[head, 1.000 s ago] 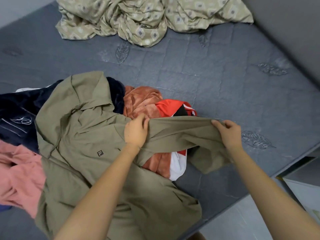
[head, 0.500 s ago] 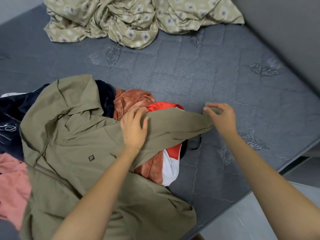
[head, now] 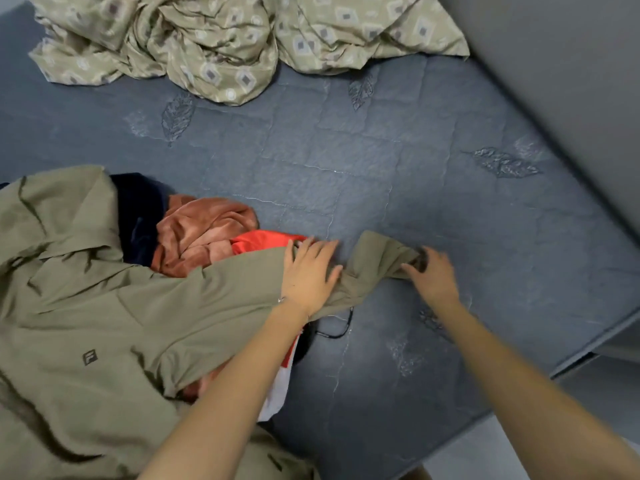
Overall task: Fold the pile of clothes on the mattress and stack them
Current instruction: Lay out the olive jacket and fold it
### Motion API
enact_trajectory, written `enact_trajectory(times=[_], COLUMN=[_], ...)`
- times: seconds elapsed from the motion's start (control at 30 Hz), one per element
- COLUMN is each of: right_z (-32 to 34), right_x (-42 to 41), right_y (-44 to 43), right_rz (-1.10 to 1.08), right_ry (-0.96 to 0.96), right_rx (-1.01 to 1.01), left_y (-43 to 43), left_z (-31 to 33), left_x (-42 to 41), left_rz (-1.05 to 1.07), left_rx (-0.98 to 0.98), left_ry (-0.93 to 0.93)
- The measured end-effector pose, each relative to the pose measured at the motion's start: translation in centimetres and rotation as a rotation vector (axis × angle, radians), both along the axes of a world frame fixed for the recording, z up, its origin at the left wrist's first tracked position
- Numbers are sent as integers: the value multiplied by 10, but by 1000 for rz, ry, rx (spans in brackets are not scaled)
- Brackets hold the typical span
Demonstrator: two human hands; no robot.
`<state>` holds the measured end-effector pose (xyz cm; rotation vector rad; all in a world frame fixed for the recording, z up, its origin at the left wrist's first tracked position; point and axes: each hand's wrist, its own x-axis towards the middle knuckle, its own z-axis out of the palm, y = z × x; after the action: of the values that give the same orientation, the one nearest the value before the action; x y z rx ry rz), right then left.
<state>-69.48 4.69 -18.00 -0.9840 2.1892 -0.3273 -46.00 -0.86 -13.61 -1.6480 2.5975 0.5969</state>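
Two hands: left hand (head: 310, 271) flat on sleeve (head: 242, 282), fingers spread; right hand (head: 433, 275) at cuff (head: 388, 254), blurred, hold unclear
Jacket (head: 104, 306): olive, creased, chest logo (head: 89, 358); draped over clothes pile (head: 204, 230) on mattress (head: 381, 168)

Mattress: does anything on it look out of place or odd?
A thin black cord loops out from under the olive jacket onto the mattress; what it belongs to is unclear. A patterned sheet lies crumpled at the far edge.
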Motion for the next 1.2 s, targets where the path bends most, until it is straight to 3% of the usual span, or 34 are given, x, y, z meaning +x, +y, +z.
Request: enact_trajectory(times=[0.07,0.2,0.27,0.37,0.47,0.57,0.63,0.7,0.77,0.9,1.0,1.1,1.2], right_z=[-3,14,25,28,15,2,-2,0,-3,-8,-2,23,72], right_x=[-10,-48,-70,-94,-106,-108,-104,-95,-87,-72,-59,-34,8], right_y=[-1,-13,-19,-17,-1,16,16,6,-7,-30,-37,-44,-52], right_rz=[63,-20,-28,115,237,274,159,-90,-179,-72,-31,-102,-107], right_ry=[11,19,33,89,100,48,-90,-203,-153,85,23,-207,-501], right_rx=[-49,-309,-461,-622,-545,-387,-306,-240,-157,-39,-75,-161,-228], left_y=[-4,-9,-10,-13,-14,-9,0,12,25,44,47,45,43], left_z=[-7,-15,-18,-16,-15,-18,-25,-32,-36,-38,-29,-12,17], left_x=[-25,-41,-43,-49,-57,-65,-71,-81,-92,-96,-89,-77,-67], left_rz=[-34,-47,49,264,352,347,310,238,194,177,173,255,498], left_rx=[160,228,184,44,-86,-132,-191,-253,-246,-155,-117,-69,144], left_ry=[-145,-327,-260,-4,147,109,67,39,46,-17,-48,121,570])
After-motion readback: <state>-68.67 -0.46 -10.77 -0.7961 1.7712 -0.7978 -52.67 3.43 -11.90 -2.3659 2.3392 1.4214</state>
